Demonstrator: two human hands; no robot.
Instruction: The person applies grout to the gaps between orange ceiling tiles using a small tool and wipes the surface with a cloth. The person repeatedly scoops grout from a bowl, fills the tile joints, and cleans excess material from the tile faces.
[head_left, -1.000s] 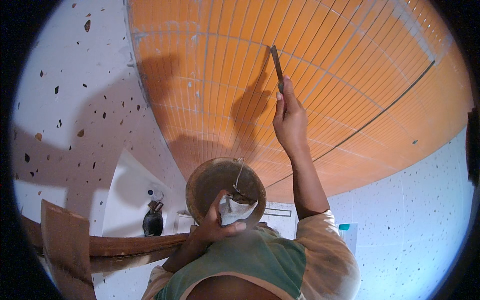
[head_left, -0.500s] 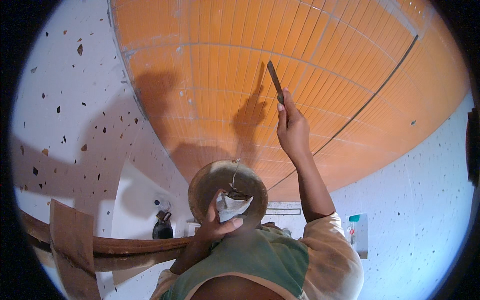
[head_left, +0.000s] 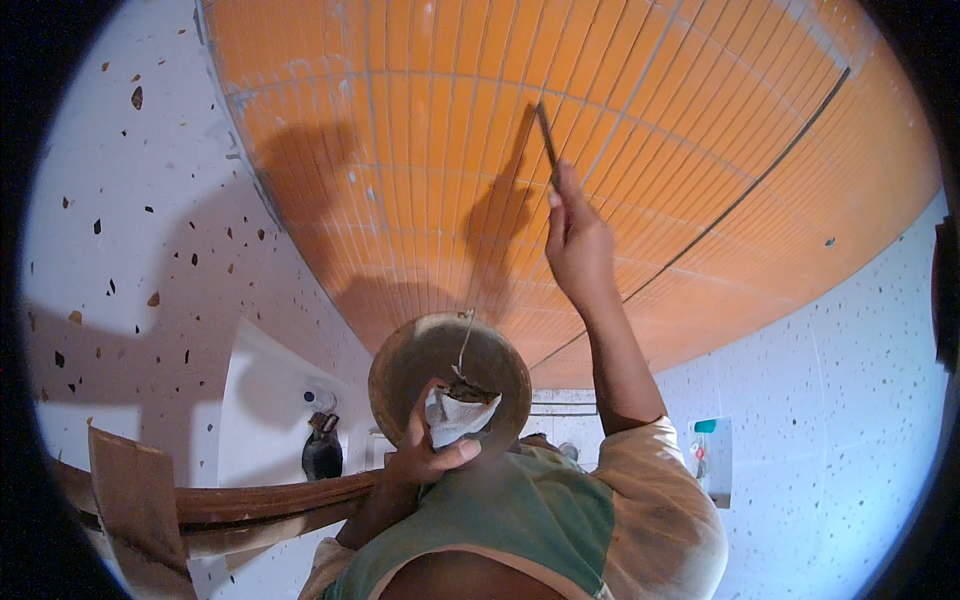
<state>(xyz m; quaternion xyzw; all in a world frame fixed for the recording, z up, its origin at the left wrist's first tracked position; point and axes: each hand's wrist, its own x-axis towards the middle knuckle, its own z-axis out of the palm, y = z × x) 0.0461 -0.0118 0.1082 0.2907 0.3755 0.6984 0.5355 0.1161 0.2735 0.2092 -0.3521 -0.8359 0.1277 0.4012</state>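
Note:
My right hand (head_left: 583, 245) is raised in front of an orange wall with ribbed, narrow tiles (head_left: 430, 150). It pinches a thin, dark, flat blade (head_left: 546, 138), whose tip points up at the tile grooves; whether the tip touches them I cannot tell. Low in the middle, my left hand (head_left: 425, 458) grips a crumpled white bag (head_left: 462, 418) with its top spread. Some dark grey stuff shows in the bag's mouth. Behind the bag is a round, stained bucket (head_left: 396, 365), and a thin string (head_left: 464, 340) runs from its rim down toward the bag.
A brown wooden rail (head_left: 270, 500) with an upright board (head_left: 138, 500) crosses the lower left. Speckled white walls (head_left: 110, 230) flank the orange tiles. A dark bottle (head_left: 322, 452) stands in a left recess; small items sit in a right-hand niche (head_left: 712, 460). A dark line (head_left: 740, 198) crosses the tiles.
My right hand and the blade have moved slightly up along the tiles. The left hand keeps its grip on the bag. The whole view has shifted a little.

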